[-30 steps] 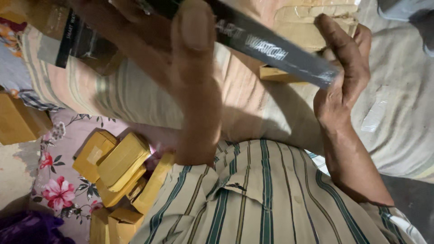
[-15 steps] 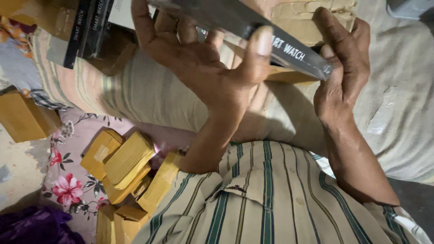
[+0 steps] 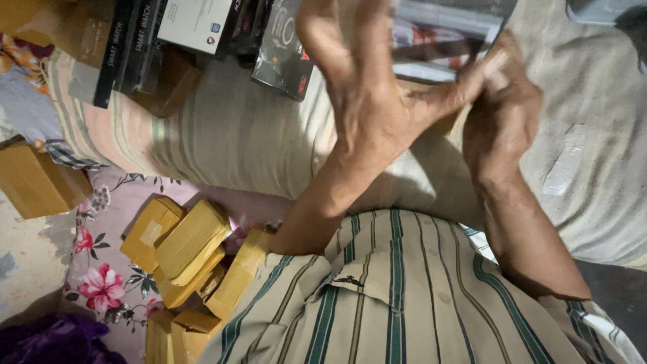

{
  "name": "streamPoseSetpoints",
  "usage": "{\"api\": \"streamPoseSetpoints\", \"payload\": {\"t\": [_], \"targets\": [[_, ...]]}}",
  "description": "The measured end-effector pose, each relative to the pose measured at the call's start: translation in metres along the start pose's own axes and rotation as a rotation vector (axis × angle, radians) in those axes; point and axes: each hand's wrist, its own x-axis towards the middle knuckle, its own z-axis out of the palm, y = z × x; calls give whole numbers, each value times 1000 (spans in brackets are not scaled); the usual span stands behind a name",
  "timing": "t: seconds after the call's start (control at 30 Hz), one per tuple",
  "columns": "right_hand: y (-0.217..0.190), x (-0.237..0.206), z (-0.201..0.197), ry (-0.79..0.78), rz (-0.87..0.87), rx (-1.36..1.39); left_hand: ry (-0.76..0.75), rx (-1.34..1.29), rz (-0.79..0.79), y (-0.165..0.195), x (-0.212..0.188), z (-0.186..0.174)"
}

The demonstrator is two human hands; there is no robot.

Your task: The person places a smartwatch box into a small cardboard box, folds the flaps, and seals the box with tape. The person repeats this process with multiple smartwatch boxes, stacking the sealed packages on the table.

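My right hand (image 3: 502, 111) grips the lower edge of a long dark box (image 3: 445, 34), which is blurred at the top of the view. My left hand (image 3: 367, 101) is raised in front of that box with its fingers spread apart. Its thumb reaches right to the box's edge and my right hand. Both forearms rise from my striped shirt (image 3: 391, 296) at the bottom. A striped cushion (image 3: 229, 141) lies behind the hands.
Dark flat boxes (image 3: 131, 44), a white box (image 3: 195, 23) and a black box (image 3: 286, 50) lie on the cushion's top left. Several yellow-brown taped packages (image 3: 192, 239) are piled on a floral cloth (image 3: 101, 283). A cardboard box (image 3: 37, 182) sits far left, a grey sack (image 3: 593, 148) right.
My left hand has let go of the long dark box and spread its fingers. The box has moved up and right, still in my right hand. The view has shifted slightly.
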Motion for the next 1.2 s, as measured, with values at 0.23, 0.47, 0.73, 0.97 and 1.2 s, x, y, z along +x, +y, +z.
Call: {"api": "streamPoseSetpoints", "payload": {"t": [0.23, 0.47, 0.73, 0.97, 1.2], "targets": [[4, -5, -15, 67, 52, -145, -47, -682, -512, -23, -63, 35], [9, 1, -20, 222, 13, -164, -46, -884, -525, -11, -87, 58], [16, 1, -37, 239, 25, -46, -192, -897, -525, -19, -79, 53], [12, -1, -20, 350, -92, 89, -61, -1064, -649, -8, -58, 67], [-6, 6, -8, 323, -120, 174, -106, -1181, -415, -12, -47, 67]]}}
